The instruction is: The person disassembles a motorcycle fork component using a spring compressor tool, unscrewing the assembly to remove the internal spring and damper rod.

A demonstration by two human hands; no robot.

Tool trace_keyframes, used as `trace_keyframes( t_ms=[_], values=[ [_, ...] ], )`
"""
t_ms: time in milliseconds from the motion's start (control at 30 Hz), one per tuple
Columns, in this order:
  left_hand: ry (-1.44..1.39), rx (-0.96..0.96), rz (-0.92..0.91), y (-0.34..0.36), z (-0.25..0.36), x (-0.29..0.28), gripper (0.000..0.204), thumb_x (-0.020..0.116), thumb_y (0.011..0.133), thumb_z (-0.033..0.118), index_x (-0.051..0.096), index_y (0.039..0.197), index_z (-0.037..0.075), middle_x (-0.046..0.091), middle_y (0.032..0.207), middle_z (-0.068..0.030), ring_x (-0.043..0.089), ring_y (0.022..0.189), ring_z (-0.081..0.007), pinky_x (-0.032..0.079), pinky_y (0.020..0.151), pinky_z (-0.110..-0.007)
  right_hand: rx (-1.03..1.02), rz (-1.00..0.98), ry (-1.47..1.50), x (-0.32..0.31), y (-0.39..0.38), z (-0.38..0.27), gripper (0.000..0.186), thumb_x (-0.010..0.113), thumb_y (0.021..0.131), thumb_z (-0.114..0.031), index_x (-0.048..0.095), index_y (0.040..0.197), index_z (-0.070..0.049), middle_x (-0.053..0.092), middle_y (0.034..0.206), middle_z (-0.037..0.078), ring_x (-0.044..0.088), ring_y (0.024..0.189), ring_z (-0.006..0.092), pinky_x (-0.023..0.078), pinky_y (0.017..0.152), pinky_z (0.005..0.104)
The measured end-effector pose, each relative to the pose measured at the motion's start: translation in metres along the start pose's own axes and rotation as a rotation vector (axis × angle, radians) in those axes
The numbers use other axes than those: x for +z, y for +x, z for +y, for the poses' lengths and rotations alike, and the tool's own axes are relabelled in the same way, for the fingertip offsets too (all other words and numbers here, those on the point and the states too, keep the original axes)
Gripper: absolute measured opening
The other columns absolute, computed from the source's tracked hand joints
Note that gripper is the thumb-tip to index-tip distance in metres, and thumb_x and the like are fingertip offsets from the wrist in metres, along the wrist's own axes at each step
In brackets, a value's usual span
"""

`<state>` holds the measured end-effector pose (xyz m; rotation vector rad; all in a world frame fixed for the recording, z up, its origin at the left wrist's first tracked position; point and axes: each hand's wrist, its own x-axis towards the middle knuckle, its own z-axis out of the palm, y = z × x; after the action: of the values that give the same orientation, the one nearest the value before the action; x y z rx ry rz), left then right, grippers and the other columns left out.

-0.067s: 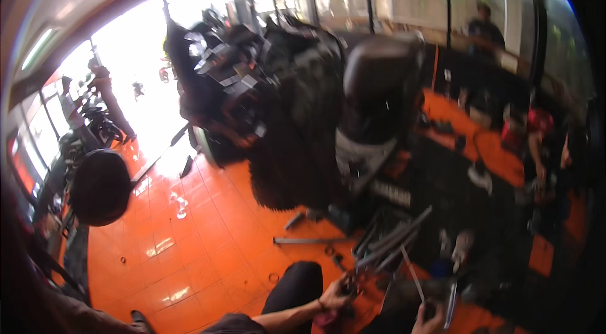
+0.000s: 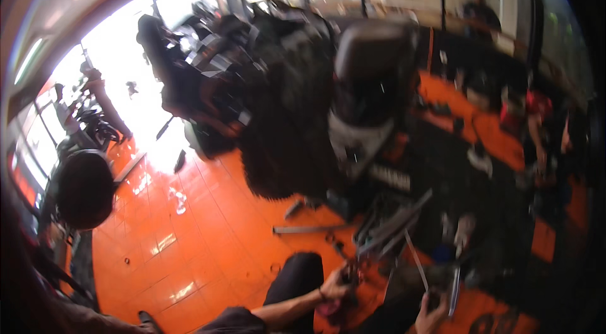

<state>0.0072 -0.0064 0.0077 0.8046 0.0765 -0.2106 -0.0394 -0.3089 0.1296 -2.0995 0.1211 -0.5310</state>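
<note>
Low in the view, my left hand (image 2: 336,283) is closed around a small dark part (image 2: 348,274), its details blurred. A reddish cloth-like thing (image 2: 329,309) lies just below that hand. To the right, my right hand (image 2: 432,316) is closed on the dark handle end of a screwdriver-like tool (image 2: 416,259), whose long thin shaft points up and left. Beside its fingers stands a slim blue-white stick (image 2: 454,291); whether the hand touches it, I cannot tell. Several grey metal bars (image 2: 394,230) lie heaped just beyond both hands.
A partly stripped motorcycle (image 2: 290,94) with a brown seat (image 2: 372,50) looms ahead. At left is a round black stool seat (image 2: 84,189). Small rings (image 2: 275,268) and a metal bar (image 2: 309,229) lie on the orange tiles. Someone in red (image 2: 538,107) is at right.
The whole view has shifted, so the motorcycle and stool sit farther left and higher. Both hands appear slightly higher, with their grips the same.
</note>
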Motion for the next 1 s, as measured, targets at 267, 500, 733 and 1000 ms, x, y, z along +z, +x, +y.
trace_keyframes(
  t_ms=[267,500,733,1000],
  values=[
    [0.783,-0.284,-0.341,0.055,0.073,-0.009,0.048,0.065,0.084,-0.009,0.049,0.129,-0.002,0.072,0.096,-0.0109,0.077,0.078,-0.0253,0.064,0.072,-0.036,0.179,-0.138,0.199,0.006,-0.035,0.021,0.038,0.06,0.106,-0.019,0.063,0.139,-0.002,0.065,0.087,0.003,0.058,0.075,0.0097,0.047,0.066,0.0251],
    [0.929,-0.413,-0.549,0.062,0.085,-0.003,0.049,0.07,0.083,0.001,0.051,0.127,0.001,0.067,0.12,-0.015,0.07,0.107,-0.02,0.056,0.094,-0.038,0.232,-0.149,0.018,-0.003,-0.083,0.051,0.029,0.061,0.104,-0.015,0.063,0.127,0.002,0.063,0.095,0.007,0.061,0.082,0.0118,0.05,0.073,0.027],
    [0.896,-0.187,-0.724,0.034,0.091,-0.014,0.048,0.072,0.074,0.012,0.053,0.117,0.001,0.063,0.121,-0.0157,0.068,0.106,-0.0213,0.055,0.094,-0.037,0.039,-0.149,-0.084,-0.001,-0.126,0.033,0.024,0.072,0.093,-0.013,0.065,0.11,0.002,0.063,0.093,0.011,0.06,0.077,0.0153,0.046,0.067,0.0284],
    [0.813,-0.142,-0.727,0.018,0.078,-0.03,0.048,0.082,0.076,0.021,0.05,0.109,0.006,0.061,0.108,-0.0087,0.065,0.099,-0.0169,0.055,0.089,-0.034,-0.172,-0.273,-0.191,-0.02,-0.138,0.003,0.026,0.073,0.092,-0.018,0.071,0.109,0.002,0.067,0.089,0.013,0.064,0.072,0.0179,0.047,0.061,0.0279]
  ],
)
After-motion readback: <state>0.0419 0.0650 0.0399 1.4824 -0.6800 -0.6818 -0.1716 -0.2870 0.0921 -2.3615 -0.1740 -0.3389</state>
